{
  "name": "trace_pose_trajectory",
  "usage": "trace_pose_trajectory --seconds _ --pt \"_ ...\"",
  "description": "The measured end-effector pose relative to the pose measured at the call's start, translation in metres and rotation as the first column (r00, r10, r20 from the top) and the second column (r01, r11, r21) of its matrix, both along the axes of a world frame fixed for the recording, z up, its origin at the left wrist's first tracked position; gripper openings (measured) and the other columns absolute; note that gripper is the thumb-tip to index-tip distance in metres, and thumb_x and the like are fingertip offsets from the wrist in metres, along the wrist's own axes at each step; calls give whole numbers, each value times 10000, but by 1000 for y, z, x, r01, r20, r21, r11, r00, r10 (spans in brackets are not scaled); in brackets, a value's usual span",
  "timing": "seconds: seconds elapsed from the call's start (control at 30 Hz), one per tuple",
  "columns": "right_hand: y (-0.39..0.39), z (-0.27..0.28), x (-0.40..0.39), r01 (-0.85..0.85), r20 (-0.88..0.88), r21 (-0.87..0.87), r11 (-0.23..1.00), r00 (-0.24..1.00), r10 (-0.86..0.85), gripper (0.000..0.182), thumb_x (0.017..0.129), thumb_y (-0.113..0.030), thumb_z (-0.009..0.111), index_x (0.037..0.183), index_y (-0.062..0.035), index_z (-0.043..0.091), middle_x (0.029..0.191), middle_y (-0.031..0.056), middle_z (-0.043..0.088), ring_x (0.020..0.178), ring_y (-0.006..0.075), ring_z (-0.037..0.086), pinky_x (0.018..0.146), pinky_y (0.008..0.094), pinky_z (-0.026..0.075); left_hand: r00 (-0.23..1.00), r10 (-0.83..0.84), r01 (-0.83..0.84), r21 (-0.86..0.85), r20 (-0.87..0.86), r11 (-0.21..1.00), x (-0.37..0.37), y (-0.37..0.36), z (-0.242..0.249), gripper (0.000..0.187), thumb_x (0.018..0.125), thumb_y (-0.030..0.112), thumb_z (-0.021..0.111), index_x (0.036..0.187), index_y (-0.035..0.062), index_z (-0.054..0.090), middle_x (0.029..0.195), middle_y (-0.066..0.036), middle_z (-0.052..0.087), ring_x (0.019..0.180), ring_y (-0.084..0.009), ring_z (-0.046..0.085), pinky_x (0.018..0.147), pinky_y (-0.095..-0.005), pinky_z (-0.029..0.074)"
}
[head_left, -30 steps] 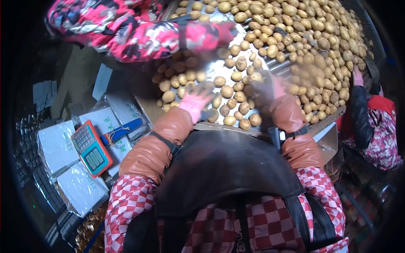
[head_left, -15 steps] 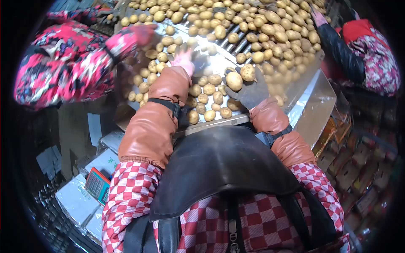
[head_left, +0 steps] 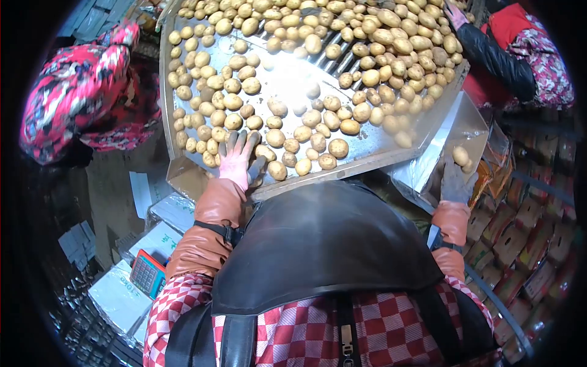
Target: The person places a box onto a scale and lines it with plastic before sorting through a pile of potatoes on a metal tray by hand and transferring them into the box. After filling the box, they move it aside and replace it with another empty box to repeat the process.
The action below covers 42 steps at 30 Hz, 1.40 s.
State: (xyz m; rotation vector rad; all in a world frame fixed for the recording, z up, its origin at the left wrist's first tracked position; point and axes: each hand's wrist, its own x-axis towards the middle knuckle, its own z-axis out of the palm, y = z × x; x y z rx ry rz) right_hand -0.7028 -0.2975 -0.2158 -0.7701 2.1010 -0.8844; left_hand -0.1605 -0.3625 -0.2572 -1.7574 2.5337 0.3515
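My left hand (head_left: 237,160), in a pink glove with dark fingertips, lies with its fingers spread at the near edge of the sorting table (head_left: 342,169), touching potatoes (head_left: 233,101). Off the table's right side, my right hand (head_left: 457,181) in a grey glove holds two potatoes (head_left: 461,155) beside a plastic-lined box (head_left: 431,160). Many more potatoes (head_left: 391,38) cover the table, thickest at the back right around metal rollers (head_left: 336,62).
A person in pink camouflage (head_left: 79,92) is at the left; another person's dark sleeve (head_left: 498,64) reaches in at the right. A calculator (head_left: 147,273) lies on white boxes (head_left: 120,293) at lower left. Cartons (head_left: 507,244) fill the lower right.
My right hand has moved right, off the table, with the potatoes. My left hand has drawn back towards the near edge. The left person's arm has pulled away from the table.
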Motion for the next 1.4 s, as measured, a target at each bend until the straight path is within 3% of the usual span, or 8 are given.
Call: trace_pose_trajectory --seconds 0.13,0.33,0.57,0.67,0.8,0.93,1.27,1.4 --pt "-6 1 18 193 656 69 979 730 -190 446 989 -259 521 1415 -131 491 1090 110 665 940 207 641 764 369 541 981 170 -173 -29 -92 984 -6 12 -15 616 864 329 670 1425 174 470 1452 -131 446 1397 -387 329 1124 -590 234" --pt "-109 11 206 -774 20 512 372 444 896 632 968 -340 553 1517 -150 305 1345 247 538 1223 371 567 988 436 454 969 -5 8 8 -247 1000 -67 -4 2 517 884 394 638 1340 171 539 1458 -117 448 1412 -361 326 1157 -621 163" --pt "-97 -48 204 -926 -70 125 357 351 934 778 878 -167 655 1546 -163 255 1168 234 632 1087 375 625 934 426 497 989 53 -58 -30 -138 998 -15 -7 -7 688 874 388 650 1454 115 400 1484 -142 408 1393 -389 326 1161 -559 212" --pt "-94 -33 147 -520 914 -183 834 223 339 545 875 -105 675 1389 -65 497 1021 102 637 828 194 652 718 340 576 981 144 -158 -104 -131 982 5 13 -25 743 861 377 649 1492 120 352 1493 -142 401 1394 -392 327 1154 -562 210" --pt "-20 -61 31 -438 -91 -411 800 893 441 400 988 -309 507 1293 -56 560 1077 83 634 835 191 644 658 333 572 975 209 -217 -127 -75 968 2 23 -15 626 854 327 659 1414 119 472 1441 -143 461 1370 -381 361 1129 -555 245" --pt "-12 -46 -97 365 497 82 927 792 -355 413 958 -345 537 1315 -140 561 1055 63 631 648 140 555 515 262 454 941 -64 -10 -218 -333 976 -29 6 18 296 807 183 686 1097 122 676 1141 -106 663 1083 -334 612 882 -457 488" --pt "-113 -84 176 -609 -601 230 759 524 603 795 855 -455 666 1528 -244 299 1596 176 228 1488 375 167 1114 676 210 971 -236 199 473 20 858 -141 -21 0 282 888 169 552 1162 150 617 1091 -119 615 1017 -303 664 831 -409 541" --pt "-136 -54 231 -911 -332 146 385 321 887 470 906 -189 629 1362 -109 548 1311 177 563 1251 312 507 1071 403 405 979 1 89 435 -203 896 -102 -18 2 243 930 181 526 1138 125 638 1076 -181 628 1019 -349 645 853 -419 522"
